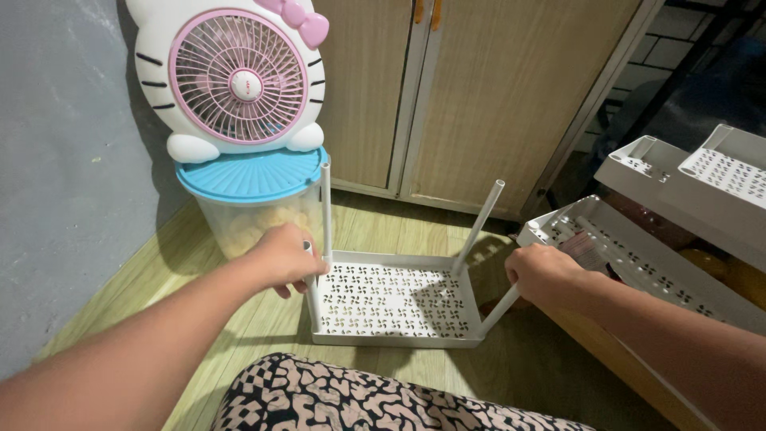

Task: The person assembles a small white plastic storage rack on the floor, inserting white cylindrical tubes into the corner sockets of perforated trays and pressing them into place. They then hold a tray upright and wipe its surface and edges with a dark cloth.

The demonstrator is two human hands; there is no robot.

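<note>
Both hands, left hand [286, 259] and right hand [542, 274], grip white poles [496, 310] on the perforated shelf tray [392, 302].

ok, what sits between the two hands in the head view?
The white perforated plastic shelf tray with its upright white poles, spanning from left hand to right hand on the wood-look floor.

One clear tub and one small round label

At eleven o'clock from my left grip stands a clear plastic tub [243, 223] on the wooden floor against the grey wall, round, capped by a ribbed light-blue lid [251, 174], with pale yellowish contents showing through its side. At twelve o'clock above it, a small round white label [242, 85] sits at the centre of the pink fan grille [238, 76]; its print is too small to tell.
</note>
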